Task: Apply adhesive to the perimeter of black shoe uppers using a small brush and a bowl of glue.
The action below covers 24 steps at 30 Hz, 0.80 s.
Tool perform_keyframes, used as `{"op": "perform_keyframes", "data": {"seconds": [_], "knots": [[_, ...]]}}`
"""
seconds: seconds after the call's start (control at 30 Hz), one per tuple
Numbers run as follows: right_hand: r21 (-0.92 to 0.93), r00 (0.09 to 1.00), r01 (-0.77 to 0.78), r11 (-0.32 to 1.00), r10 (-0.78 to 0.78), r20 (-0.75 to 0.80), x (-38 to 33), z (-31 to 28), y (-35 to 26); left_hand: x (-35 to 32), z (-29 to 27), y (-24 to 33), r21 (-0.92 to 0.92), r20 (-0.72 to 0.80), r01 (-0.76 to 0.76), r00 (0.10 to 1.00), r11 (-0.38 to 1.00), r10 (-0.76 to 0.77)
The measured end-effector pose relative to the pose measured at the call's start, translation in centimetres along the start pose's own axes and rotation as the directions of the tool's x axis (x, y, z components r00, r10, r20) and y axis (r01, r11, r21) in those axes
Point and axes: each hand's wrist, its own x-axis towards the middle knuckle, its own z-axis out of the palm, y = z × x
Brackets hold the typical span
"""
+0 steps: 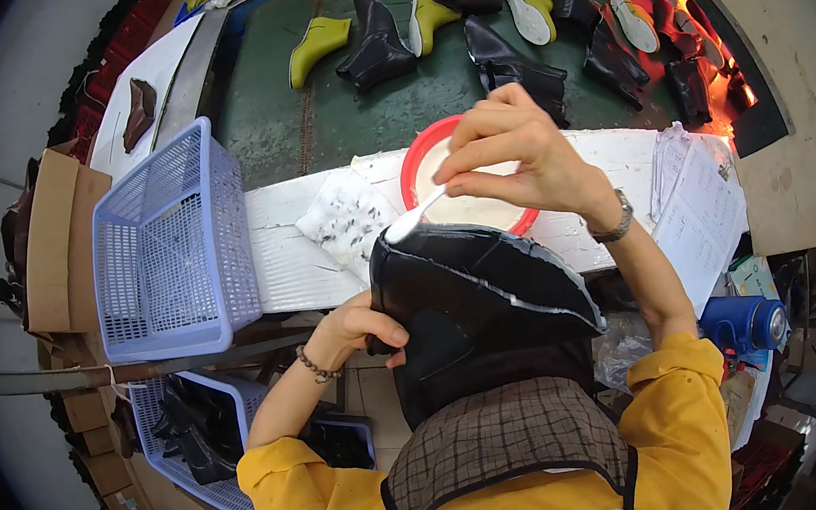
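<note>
Well, papers [700,212] with writing near right hand [517,147]

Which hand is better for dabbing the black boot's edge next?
Probably the right hand: it pinches the white tool right at the black boot, while the left hand is busy holding that boot.

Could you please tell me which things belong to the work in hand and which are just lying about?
Seemingly in use:
black boot, in the left fingers
white applicator, in the right fingers
red bowl

Apparently just lying about:
blue bottle
papers
cardboard box
</note>
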Motion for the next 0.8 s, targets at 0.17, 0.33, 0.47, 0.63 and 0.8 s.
{"op": "perform_keyframes", "data": {"seconds": [0.17,0.33,0.47,0.63,0.8], "knots": [[0.025,0.999,0.027,0.999,-0.026,-0.048,0.7,1.1,0.9,-1.0,0.9,0.4,0.003,-0.185,-0.128,0.975,0.992,0.127],[0.378,0.716,-0.477,0.793,0.601,-0.357,-8.3,-0.1,6.9,-2.7,-2.2,2.2,-0.004,-0.293,-0.384,0.883,0.923,0.366],[0.635,0.462,-0.560,0.532,0.837,-0.294,-15.2,2.3,10.0,0.0,-5.2,7.4,0.012,-0.426,-0.618,0.708,0.786,0.563],[0.463,0.648,-0.530,0.710,0.692,-0.318,-7.6,2.4,12.9,1.7,-9.9,10.8,-0.012,-0.516,-0.778,0.543,0.628,0.663],[0.295,0.677,-0.734,0.612,0.699,0.232,3.0,6.0,19.7,2.8,-10.5,9.3,0.037,-0.503,-0.794,0.510,0.607,0.698]]}}
